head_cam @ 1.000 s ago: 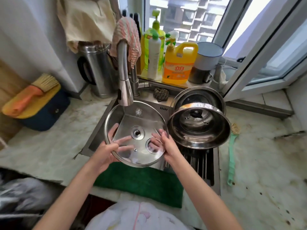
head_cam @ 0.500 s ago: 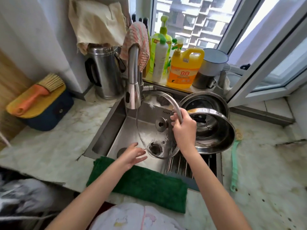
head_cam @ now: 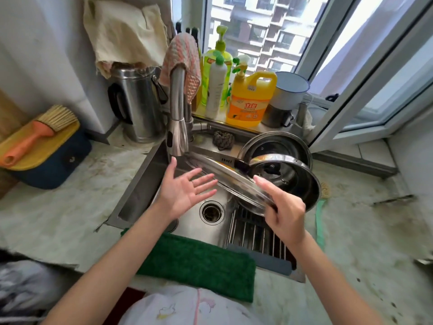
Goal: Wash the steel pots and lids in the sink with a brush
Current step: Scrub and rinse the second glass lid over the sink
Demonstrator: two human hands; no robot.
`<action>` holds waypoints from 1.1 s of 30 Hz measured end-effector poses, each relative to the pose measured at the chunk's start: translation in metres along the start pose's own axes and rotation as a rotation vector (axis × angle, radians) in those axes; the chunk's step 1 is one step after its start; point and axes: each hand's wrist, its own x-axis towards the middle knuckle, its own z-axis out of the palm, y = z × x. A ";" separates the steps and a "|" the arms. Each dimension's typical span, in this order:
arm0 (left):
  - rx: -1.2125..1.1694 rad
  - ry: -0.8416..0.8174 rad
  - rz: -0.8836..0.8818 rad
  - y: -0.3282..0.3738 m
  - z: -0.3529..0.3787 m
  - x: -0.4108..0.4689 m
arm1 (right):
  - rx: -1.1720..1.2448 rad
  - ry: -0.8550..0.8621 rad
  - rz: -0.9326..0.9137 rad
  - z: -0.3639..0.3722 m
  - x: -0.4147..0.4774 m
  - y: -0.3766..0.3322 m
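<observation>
I see my right hand [head_cam: 284, 212] gripping the glass lid [head_cam: 225, 177] by its rim, lid now tipped flatter over the sink [head_cam: 140, 184], left hand [head_cam: 185, 191] now higher, fingers spread, empty

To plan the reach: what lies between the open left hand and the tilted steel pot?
The tilted glass lid, its rim gripped by the right hand, separates left hand and steel pot; head view.

Home kitchen: steel sink [head_cam: 138, 184], pull-down faucet [head_cam: 177, 118], dish-soap bottles [head_cam: 249, 99] on far windowsill, marble-look counter [head_cam: 58, 207].
</observation>
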 end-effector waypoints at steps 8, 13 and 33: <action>-0.218 -0.203 -0.057 -0.001 0.012 -0.015 | -0.200 -0.192 -0.464 -0.019 -0.011 0.018; -0.178 -0.219 0.059 -0.013 -0.001 -0.022 | -0.208 -0.202 -0.482 -0.013 -0.021 0.022; -0.150 0.044 -0.230 -0.003 -0.014 -0.047 | 0.138 -0.183 -0.006 -0.004 -0.018 0.001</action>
